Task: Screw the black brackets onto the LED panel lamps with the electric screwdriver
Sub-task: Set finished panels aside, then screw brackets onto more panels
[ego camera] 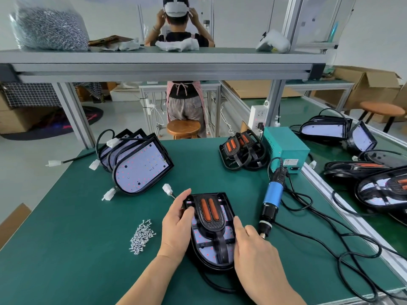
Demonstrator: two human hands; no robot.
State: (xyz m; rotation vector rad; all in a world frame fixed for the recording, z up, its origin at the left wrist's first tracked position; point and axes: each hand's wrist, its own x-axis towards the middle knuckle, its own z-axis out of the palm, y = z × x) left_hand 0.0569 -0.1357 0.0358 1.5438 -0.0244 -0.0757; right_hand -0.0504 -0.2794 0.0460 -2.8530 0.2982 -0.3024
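One textured black bracket (209, 225) atop arch-shaped LED panel lamp (198, 238)

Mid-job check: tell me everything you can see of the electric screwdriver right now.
The electric screwdriver lies unheld on the green mat, just right of the LED panel lamp. It has a glossy blue barrel, a black switch section above it, and a black collar narrowing to a silver bit end that points toward the person. A black cable leaves its far end, heading toward the teal power box. The right hand lies beside the bit end without gripping it; contact cannot be told.
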